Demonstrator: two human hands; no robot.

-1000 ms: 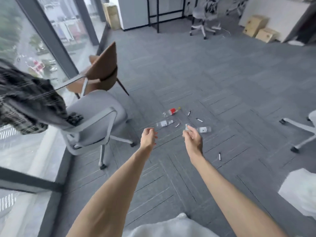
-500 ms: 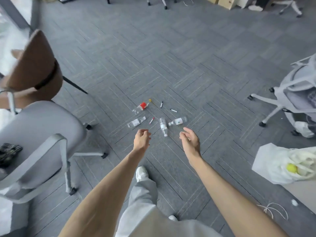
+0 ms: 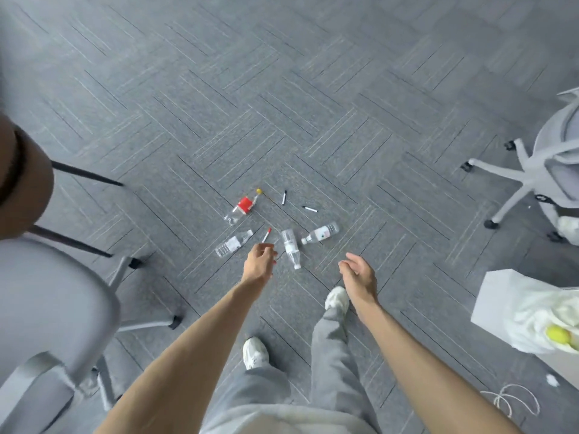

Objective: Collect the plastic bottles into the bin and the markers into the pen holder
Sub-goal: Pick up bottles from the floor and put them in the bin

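Several clear plastic bottles lie on the grey carpet: one with a red label (image 3: 241,208), one at the left (image 3: 233,244), one in the middle (image 3: 290,249) and one at the right (image 3: 321,233). A red-capped marker (image 3: 266,235) and two black markers (image 3: 284,197) (image 3: 309,209) lie among them. My left hand (image 3: 258,263) hangs empty above the floor, fingers loosely curled, just below the red marker. My right hand (image 3: 358,275) is empty with fingers apart, right of the middle bottle. No bin or pen holder is in view.
A grey office chair (image 3: 47,308) and a brown chair (image 3: 22,170) stand at the left. Another grey swivel chair (image 3: 539,170) is at the right. A white bag (image 3: 529,311) with a yellow ball lies at the lower right. My feet (image 3: 255,352) are below the bottles.
The view has tilted down and closer to the bottles and markers. Both hands have stayed empty and now hang nearer the items.
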